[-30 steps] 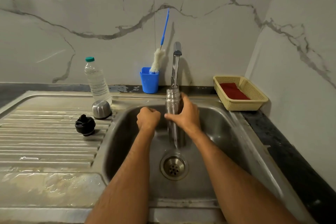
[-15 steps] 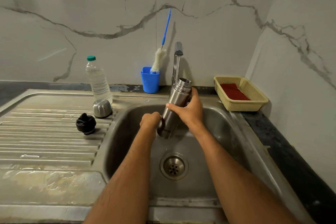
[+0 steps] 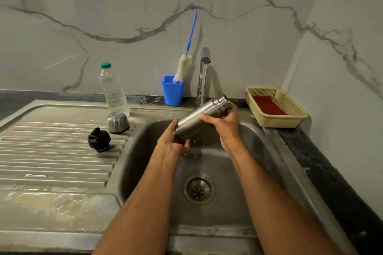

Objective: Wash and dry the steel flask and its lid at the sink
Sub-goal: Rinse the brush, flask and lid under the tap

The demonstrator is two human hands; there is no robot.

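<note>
The steel flask is held tilted over the sink basin, its open mouth pointing up and to the right, under the running tap. My left hand grips the flask's base. My right hand holds it near the neck. The steel cup lid stands upside down on the drainboard, and the black stopper lies just in front of it to the left.
A clear plastic bottle with a green cap stands behind the lid. A blue cup holds a bottle brush. A yellow basket with a red cloth sits to the right of the sink. The drain is below my hands.
The flask went from upright under the tap to steeply tilted, mouth to the right. My left hand moved from a loose fist beside it to gripping its base.
</note>
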